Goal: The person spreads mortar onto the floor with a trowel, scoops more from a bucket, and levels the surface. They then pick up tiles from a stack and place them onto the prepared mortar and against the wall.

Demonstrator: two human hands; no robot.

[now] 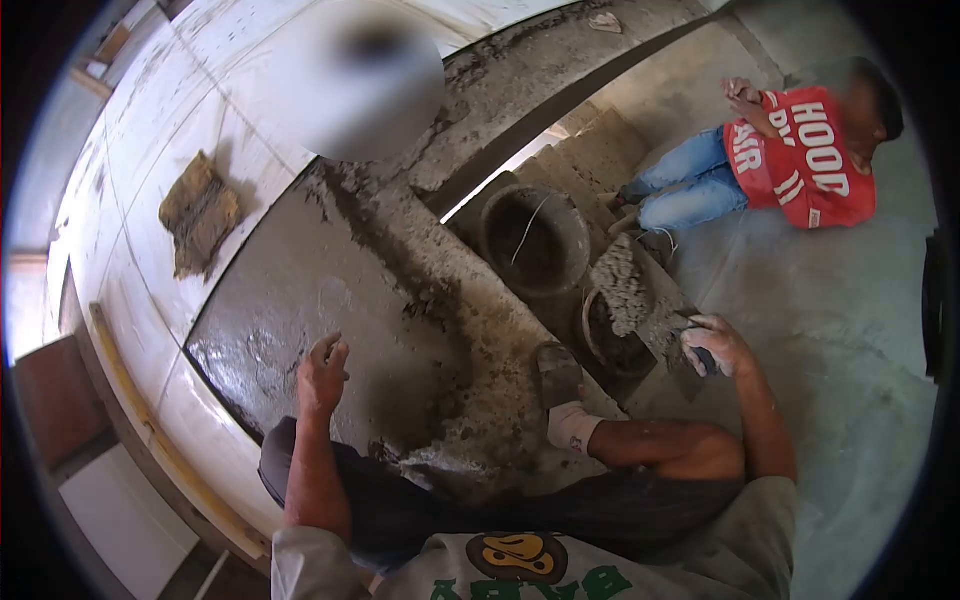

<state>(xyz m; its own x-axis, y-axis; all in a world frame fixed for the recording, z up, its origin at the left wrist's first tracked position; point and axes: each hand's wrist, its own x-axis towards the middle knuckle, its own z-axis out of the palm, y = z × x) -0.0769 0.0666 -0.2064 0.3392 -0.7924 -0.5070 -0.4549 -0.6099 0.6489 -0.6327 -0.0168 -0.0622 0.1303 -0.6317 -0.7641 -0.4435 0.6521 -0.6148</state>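
Note:
My right hand is closed round the dark handle of a trowel, out to the right. A heap of wet grey mortar lies on its blade, over the rim of a lower bucket. My left hand hovers above smooth wet mortar spread over the surface on the left. Its fingers are loosely bent and slightly apart, with nothing visible in them. A larger bucket with a thin wire handle stands just beyond the lower one.
A person in a red shirt and jeans stands at the upper right, near steps. Rough concrete runs beside my shoe. A crumpled brown sponge-like piece lies on the white sheet. A wooden strip borders the left.

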